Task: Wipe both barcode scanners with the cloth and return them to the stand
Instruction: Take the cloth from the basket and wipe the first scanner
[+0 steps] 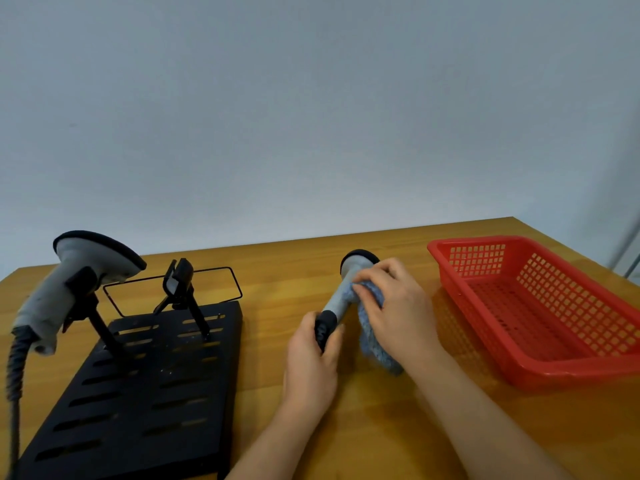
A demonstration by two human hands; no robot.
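One scanner (341, 299) mid-bench, your left hand (313, 358) grip wrapped round its handle. Right hand (394, 306) grip pinching cloth (375, 336), rubbing. Other scanner (69, 282) on stand (138, 386). Next: finish, clip back.

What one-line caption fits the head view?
Left hand grips a scanner while right hand wipes it with a cloth; another scanner sits on the stand.

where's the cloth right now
In the head view, the blue cloth is right of centre, held by the right hand against the held scanner, left of the red basket.
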